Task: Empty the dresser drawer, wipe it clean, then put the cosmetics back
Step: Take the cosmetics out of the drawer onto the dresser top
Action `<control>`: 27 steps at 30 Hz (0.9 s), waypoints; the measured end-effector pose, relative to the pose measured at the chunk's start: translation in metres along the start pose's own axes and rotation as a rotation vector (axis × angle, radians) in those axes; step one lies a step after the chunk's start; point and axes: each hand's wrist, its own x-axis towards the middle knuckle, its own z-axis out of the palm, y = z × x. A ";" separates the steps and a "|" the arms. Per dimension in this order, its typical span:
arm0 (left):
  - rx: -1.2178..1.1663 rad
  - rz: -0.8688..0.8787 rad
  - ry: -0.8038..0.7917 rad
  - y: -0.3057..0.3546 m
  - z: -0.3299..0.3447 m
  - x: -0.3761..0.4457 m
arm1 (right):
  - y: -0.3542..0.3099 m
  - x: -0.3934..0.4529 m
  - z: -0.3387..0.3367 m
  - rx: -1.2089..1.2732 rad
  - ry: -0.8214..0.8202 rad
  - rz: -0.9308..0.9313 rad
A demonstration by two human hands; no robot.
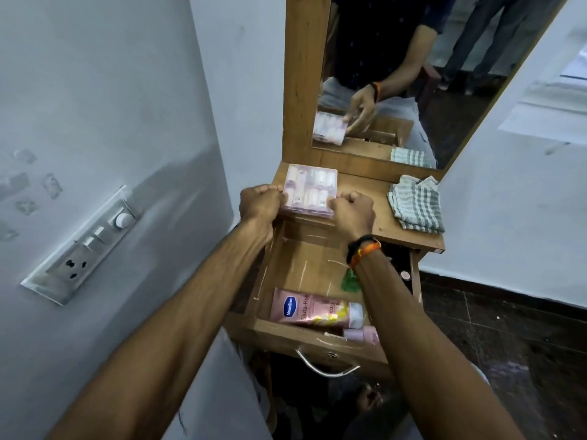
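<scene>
A person stands over a wooden desk [365,198] with its drawer [295,268] pulled open beneath both forearms, a mirror [413,74] rising beyond the hands. Both hands hold a clear kit [309,193] of small pale bottles at the desk's front left corner: the left hand [259,203] has its fingers curled round the kit's left edge, the right hand [354,211] pinches its right near corner. The kit lies flat on the desk top or just above it; which, the view does not settle. A folded striped cloth [416,203] lies on the desk well to the right of the right hand. Below the wrists, at the drawer's near end, rests a pink tube [313,308], with a smaller pink bottle [362,335] just beside it and partly under the right forearm. A green scrap [349,281] shows against that forearm, too covered to identify. The emptying looks under way, not finished. The kit appears stiff, light and smooth-walled, so a two-sided hold at its edges should suit it; its lid could pop if squeezed. The tube looks soft and slick, best taken round its middle. The drawer's right side is dark, cut off by the arm and desk top, and what lies there cannot be made out.
</scene>
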 end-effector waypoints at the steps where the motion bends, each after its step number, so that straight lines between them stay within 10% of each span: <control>1: 0.061 0.011 0.010 0.004 0.002 0.010 | -0.003 0.008 0.006 -0.015 0.011 0.009; 27: 0.243 0.162 0.135 -0.002 0.011 0.078 | -0.012 0.048 0.063 -0.238 0.075 0.023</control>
